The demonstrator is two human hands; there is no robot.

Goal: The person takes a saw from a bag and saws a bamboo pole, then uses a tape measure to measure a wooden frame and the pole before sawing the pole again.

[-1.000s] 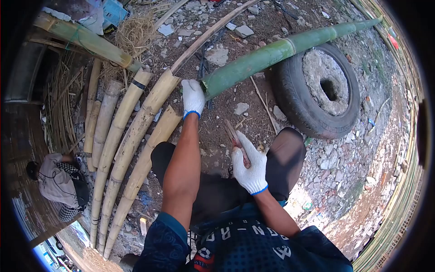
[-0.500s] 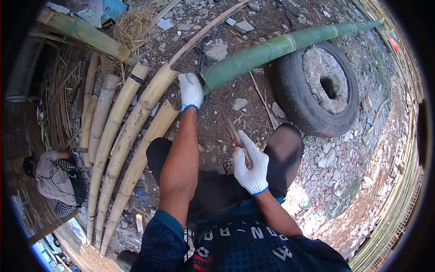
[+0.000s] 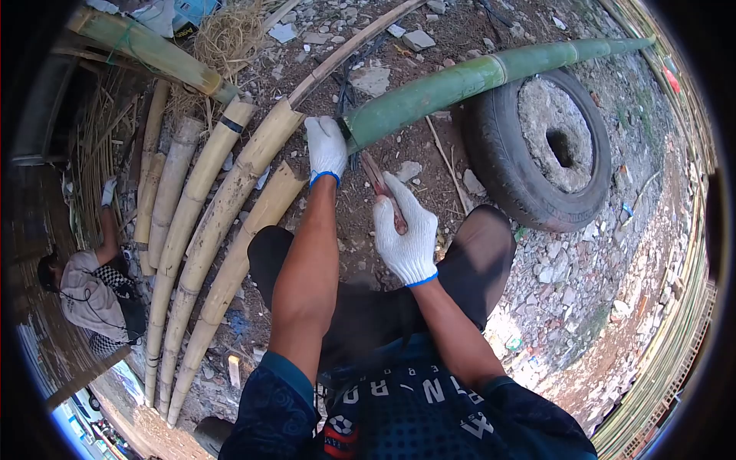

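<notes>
A long green bamboo pole point(image 3: 429, 100) rests across a tire point(image 3: 491, 153), its cut end pointing toward me. At that cut end is my left hand point(image 3: 326, 147) in a white glove, closed on the rim with its fingertips partly hidden. My gloved right hand point(image 3: 405, 234) is closed around a narrow hand tool point(image 3: 373, 170) with a reddish-brown handle; its exact kind I cannot tell. The tool's tip points up, just below the bamboo's cut end. Both hands are above my bent knees.
Several dry yellow bamboo poles point(image 3: 226, 184) lie at my left, and a thicker pole point(image 3: 146, 52) lies at the upper left. Concrete point(image 3: 553, 130) with a hole fills the tire. A person point(image 3: 96, 299) sits at the far left. Rubble covers the ground.
My right hand has moved up and left, bringing the tool close to the bamboo's cut end. My left hand stays there. The person at the left has stretched out a gloved hand.
</notes>
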